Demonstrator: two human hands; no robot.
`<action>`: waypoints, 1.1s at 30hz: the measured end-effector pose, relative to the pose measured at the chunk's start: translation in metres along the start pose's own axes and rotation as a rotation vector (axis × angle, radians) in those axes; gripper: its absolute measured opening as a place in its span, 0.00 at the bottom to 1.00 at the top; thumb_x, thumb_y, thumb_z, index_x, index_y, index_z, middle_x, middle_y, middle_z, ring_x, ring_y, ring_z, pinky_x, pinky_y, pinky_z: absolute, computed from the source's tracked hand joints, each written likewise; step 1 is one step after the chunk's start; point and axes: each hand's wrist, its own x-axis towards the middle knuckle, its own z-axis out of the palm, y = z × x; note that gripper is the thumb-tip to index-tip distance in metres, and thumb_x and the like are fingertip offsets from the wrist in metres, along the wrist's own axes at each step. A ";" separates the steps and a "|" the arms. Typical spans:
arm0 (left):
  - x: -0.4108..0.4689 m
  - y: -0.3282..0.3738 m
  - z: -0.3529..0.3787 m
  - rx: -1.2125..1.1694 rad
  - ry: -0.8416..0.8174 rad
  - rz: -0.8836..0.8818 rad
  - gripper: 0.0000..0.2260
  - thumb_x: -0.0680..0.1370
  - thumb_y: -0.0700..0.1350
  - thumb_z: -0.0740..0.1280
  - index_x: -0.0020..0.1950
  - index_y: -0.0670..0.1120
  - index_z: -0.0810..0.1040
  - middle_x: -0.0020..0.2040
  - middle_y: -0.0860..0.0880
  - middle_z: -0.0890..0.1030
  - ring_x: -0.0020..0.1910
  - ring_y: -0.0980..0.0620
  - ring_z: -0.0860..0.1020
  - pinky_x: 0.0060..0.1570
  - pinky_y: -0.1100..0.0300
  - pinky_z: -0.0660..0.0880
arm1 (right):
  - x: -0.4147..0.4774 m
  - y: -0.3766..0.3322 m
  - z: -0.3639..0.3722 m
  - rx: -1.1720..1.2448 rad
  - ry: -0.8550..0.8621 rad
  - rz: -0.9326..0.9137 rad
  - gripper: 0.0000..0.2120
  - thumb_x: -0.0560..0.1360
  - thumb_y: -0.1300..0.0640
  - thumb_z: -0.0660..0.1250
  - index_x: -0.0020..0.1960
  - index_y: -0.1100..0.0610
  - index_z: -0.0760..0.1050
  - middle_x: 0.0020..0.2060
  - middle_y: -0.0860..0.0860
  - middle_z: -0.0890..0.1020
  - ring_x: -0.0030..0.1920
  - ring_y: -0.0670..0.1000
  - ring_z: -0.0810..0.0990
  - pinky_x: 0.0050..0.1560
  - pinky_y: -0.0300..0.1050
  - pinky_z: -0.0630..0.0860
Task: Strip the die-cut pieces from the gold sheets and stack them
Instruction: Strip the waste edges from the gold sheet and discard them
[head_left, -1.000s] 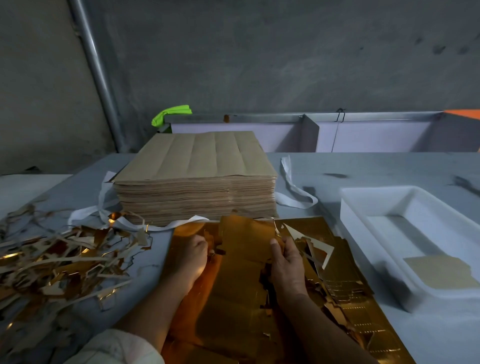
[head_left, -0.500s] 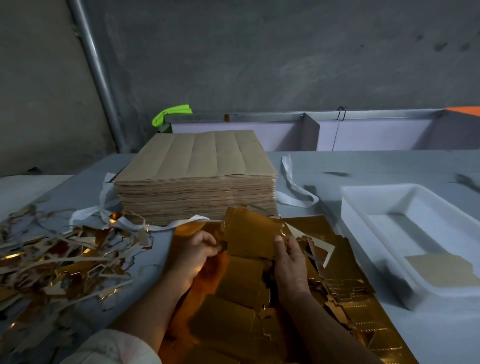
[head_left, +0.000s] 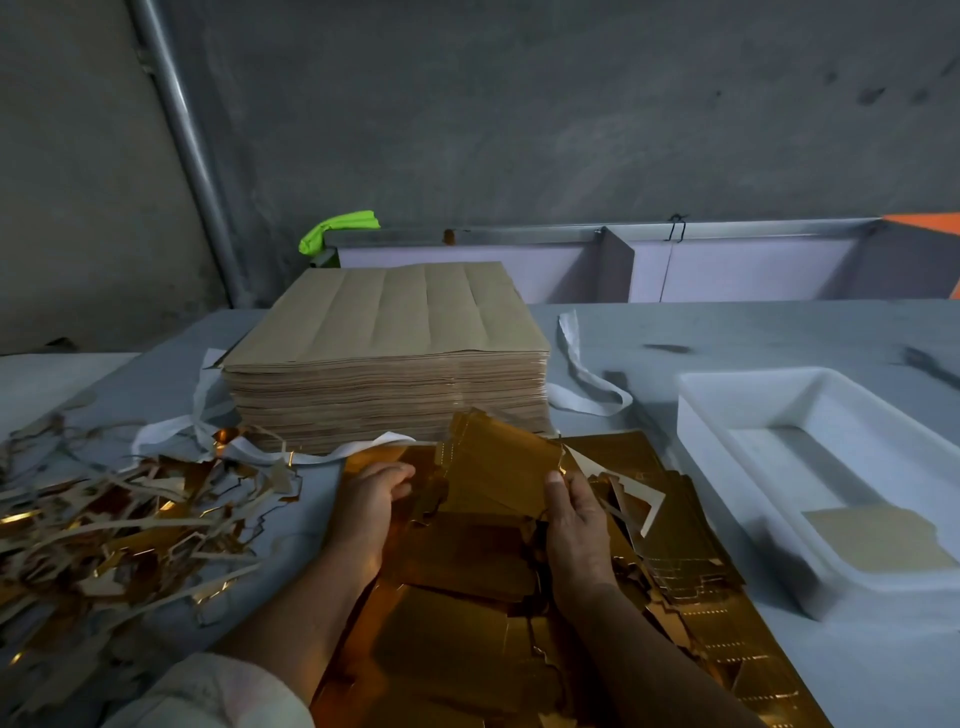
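A gold die-cut sheet (head_left: 467, 613) lies on the table in front of me, its far end lifted and bent up. My left hand (head_left: 366, 512) grips the sheet's left edge. My right hand (head_left: 574, 512) pinches the raised gold piece (head_left: 501, 470) at its right side. Torn gold waste and a white-backed offcut (head_left: 641, 499) hang just right of that hand. More gold sheets (head_left: 691, 566) lie underneath to the right. Behind stands a tall stack of brown sheets (head_left: 387, 364).
A heap of gold and brown trim scraps (head_left: 119, 530) covers the table at the left. A white plastic tray (head_left: 748, 421) at the right holds one tan piece (head_left: 883, 538). White strapping (head_left: 582, 379) loops around the brown stack. A grey wall and pipe stand behind.
The far end of the gold sheet has lifted higher and folded toward me. My left hand moved slightly right and curled onto the sheet's edge; my right hand stayed on the piece.
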 end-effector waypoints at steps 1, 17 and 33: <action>0.001 0.001 0.000 0.026 0.042 0.036 0.08 0.81 0.48 0.62 0.49 0.52 0.80 0.52 0.50 0.81 0.52 0.51 0.77 0.49 0.51 0.72 | 0.000 0.000 0.000 0.000 -0.009 -0.003 0.11 0.83 0.48 0.58 0.50 0.53 0.73 0.40 0.52 0.78 0.32 0.48 0.75 0.30 0.39 0.73; -0.005 0.023 0.019 0.109 -0.075 -0.076 0.01 0.77 0.44 0.71 0.47 0.48 0.80 0.42 0.47 0.80 0.39 0.53 0.75 0.36 0.62 0.71 | 0.000 0.000 0.001 -0.035 -0.001 0.040 0.10 0.82 0.48 0.59 0.51 0.54 0.74 0.42 0.54 0.79 0.33 0.49 0.77 0.31 0.40 0.74; -0.008 0.023 -0.004 0.173 -0.050 -0.030 0.02 0.80 0.45 0.66 0.51 0.48 0.78 0.49 0.46 0.79 0.47 0.49 0.75 0.46 0.56 0.71 | 0.003 0.006 0.004 -0.089 0.025 0.053 0.12 0.81 0.45 0.62 0.51 0.54 0.76 0.43 0.54 0.81 0.37 0.50 0.79 0.35 0.43 0.76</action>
